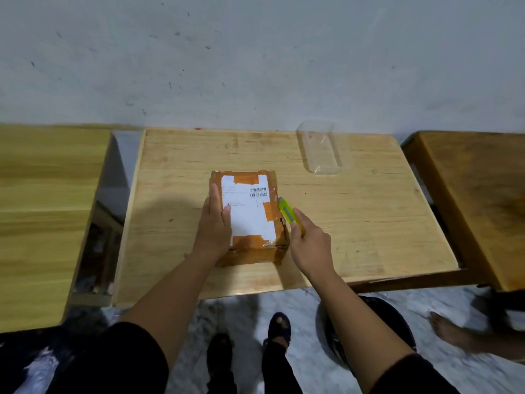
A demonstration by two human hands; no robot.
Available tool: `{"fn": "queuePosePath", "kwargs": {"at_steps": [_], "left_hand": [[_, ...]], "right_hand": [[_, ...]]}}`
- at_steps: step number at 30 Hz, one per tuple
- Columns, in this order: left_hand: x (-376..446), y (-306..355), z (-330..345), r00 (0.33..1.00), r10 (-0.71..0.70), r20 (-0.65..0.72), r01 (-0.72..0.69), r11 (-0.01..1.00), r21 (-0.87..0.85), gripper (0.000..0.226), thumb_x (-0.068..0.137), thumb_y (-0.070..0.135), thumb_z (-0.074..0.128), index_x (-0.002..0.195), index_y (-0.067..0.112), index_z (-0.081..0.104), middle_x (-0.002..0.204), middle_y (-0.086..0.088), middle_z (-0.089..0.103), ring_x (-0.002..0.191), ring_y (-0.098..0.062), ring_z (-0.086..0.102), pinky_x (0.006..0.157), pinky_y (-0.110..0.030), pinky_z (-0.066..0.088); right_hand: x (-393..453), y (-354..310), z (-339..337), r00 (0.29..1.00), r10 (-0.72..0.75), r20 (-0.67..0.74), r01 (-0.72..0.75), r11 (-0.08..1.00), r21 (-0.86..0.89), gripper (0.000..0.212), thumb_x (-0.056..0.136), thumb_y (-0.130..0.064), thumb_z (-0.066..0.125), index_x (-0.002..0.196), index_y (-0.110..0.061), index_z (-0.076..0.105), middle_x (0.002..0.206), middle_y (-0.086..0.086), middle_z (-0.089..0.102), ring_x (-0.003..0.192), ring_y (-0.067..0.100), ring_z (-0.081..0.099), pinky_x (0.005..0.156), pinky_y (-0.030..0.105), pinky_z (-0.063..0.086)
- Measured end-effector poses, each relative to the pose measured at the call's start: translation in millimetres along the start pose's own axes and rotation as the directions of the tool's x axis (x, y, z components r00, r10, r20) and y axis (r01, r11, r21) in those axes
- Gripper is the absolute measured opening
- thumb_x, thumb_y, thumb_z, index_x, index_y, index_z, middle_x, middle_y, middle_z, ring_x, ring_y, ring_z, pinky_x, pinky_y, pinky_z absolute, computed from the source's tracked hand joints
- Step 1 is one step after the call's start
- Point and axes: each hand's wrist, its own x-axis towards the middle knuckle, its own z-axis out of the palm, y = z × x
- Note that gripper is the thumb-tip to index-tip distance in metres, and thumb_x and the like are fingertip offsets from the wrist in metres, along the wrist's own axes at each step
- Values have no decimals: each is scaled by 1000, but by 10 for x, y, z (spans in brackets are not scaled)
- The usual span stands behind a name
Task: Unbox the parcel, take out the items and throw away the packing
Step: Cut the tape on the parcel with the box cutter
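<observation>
Two hands work at a taped parcel (250,217) lying flat near the middle of the wooden counter (369,223). Left hand (214,223), its grip spread flat, presses the parcel's left edge and label. Right hand (308,245), its grip closed around a yellow-green utility knife (289,216), sets the tip against the parcel's right side seam. Step in hand, by judgement: cutting the tape; the box remains sealed, its contents unseen. The next move calls for a shallow cut along the seam, blade kept clear of the steadying hand. A clear plastic tray (324,152) at the counter's far right appears empty. A dark bin (377,322) stands on the floor below; its contents cannot be told.
</observation>
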Motion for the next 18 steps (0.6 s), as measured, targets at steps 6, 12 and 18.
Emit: {"fn": "queuePosePath", "kwargs": {"at_steps": [6, 12, 18], "left_hand": [[39, 67, -4, 998, -42, -57, 41, 999, -26, 55, 98, 24, 31, 147, 18, 4, 153, -10, 23, 138, -25, 26, 111, -40, 27], [45, 87, 8, 995, -66, -76, 62, 996, -57, 55, 98, 24, 31, 147, 21, 5, 149, -10, 30, 134, -26, 32, 108, -43, 34], [29, 59, -5, 995, -28, -93, 22, 997, -72, 56, 98, 25, 33, 147, 21, 5, 145, -13, 35, 129, -27, 38, 103, -41, 40]], "right_hand": [[79, -69, -91, 996, -6, 88, 10, 999, -40, 40, 95, -15, 38, 133, -26, 46, 89, 21, 70, 81, 37, 61, 72, 34, 50], [-15, -14, -146, 991, -14, 135, 29, 994, -106, 40, 94, -16, 38, 132, -26, 47, 90, 16, 70, 72, 26, 55, 67, 27, 43], [-164, 133, -164, 981, 18, 191, 15, 985, -171, 39, 94, -19, 38, 130, -28, 49, 74, 14, 67, 59, 23, 53, 63, 26, 44]]}}
